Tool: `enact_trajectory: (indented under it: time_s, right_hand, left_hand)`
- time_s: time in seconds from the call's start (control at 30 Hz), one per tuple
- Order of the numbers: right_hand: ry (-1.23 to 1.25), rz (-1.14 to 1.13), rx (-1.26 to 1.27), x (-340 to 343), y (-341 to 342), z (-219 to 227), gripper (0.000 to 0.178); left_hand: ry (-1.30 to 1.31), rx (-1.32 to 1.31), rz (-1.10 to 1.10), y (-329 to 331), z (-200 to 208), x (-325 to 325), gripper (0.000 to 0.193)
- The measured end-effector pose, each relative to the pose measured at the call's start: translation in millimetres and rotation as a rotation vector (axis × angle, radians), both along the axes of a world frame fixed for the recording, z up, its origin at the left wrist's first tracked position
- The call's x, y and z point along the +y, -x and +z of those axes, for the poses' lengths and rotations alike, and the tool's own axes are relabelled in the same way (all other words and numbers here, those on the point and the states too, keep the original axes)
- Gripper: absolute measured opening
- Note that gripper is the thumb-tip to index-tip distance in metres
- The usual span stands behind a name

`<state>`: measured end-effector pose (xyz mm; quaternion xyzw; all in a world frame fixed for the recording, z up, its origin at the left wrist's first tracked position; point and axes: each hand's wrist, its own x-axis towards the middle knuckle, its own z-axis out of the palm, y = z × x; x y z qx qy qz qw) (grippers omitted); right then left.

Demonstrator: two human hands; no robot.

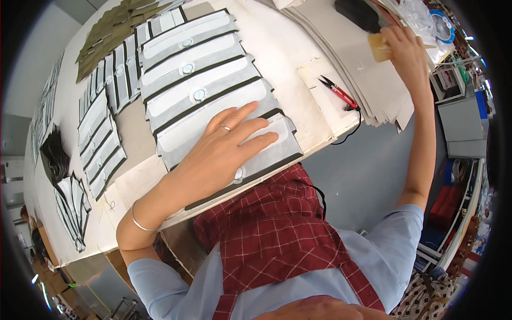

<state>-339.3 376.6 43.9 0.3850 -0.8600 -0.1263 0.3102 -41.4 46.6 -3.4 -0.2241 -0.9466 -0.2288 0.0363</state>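
Observation:
My left hand (226, 141) lies flat with its fingers spread on the nearest of the overlapping grey-white fabric panels (213, 72) at the table's front edge. These panels have black edges, paler strips and small round discs along their middles. Away to the far right, my right hand (405, 50) is closed around a yellowish block-like piece (379, 48), whose exact kind I cannot make out. It is above a stack of large beige sheets (357, 58), close to a dark elongated object (358, 15). Between my hands, red-handled thread snips (340, 94) rest on the table.
More panels stand in overlapping rows (101, 141) on the left, beside dark and striped bundles (72, 205). Olive-green pieces (114, 32) lie at the back. A black cord (349, 133) hangs off the table's front edge. A blue fan (441, 26) and clear plastic are at the far right.

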Motion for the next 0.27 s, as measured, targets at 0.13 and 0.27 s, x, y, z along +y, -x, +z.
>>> enact_trajectory:
  time_s: [0.13, 0.27]
  right_hand:
    - [-0.374, -0.019, 0.256, 2.5, 30.7, -39.8, 0.027]
    - [-0.573, -0.126, 0.264, -17.8, 32.9, -50.1, 0.03]
  left_hand:
    - [0.024, -0.002, 0.032, 2.6, 4.5, -7.1, 0.056]
    - [0.003, -0.02, 0.045, 3.0, 2.5, -11.3, 0.055]
